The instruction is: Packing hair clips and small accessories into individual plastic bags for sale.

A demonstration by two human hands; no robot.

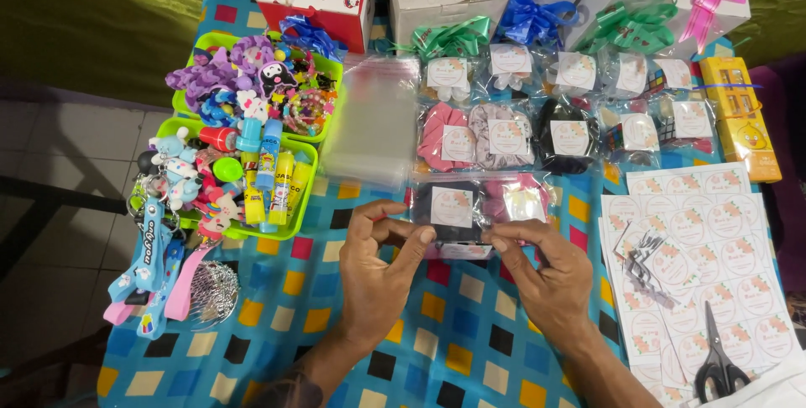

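Note:
Both my hands hold a small clear packet point(457, 211) with a dark item inside and a round white sticker on its front, just above the checkered tablecloth point(470, 341). My left hand point(378, 269) pinches the packet's left edge with thumb and fingers. My right hand point(546, 274) pinches its lower right edge. A second clear packet with a pink item point(520, 202) lies just behind, next to the right fingertips.
Rows of sealed packets with scrunchies point(504, 135) lie beyond. A stack of empty clear bags point(374, 118) sits at centre left. Green trays of small toys point(252, 122) stand at left. Sticker sheets point(705, 257) and black scissors point(718, 358) lie at right. Gift boxes with bows point(537, 5) line the back.

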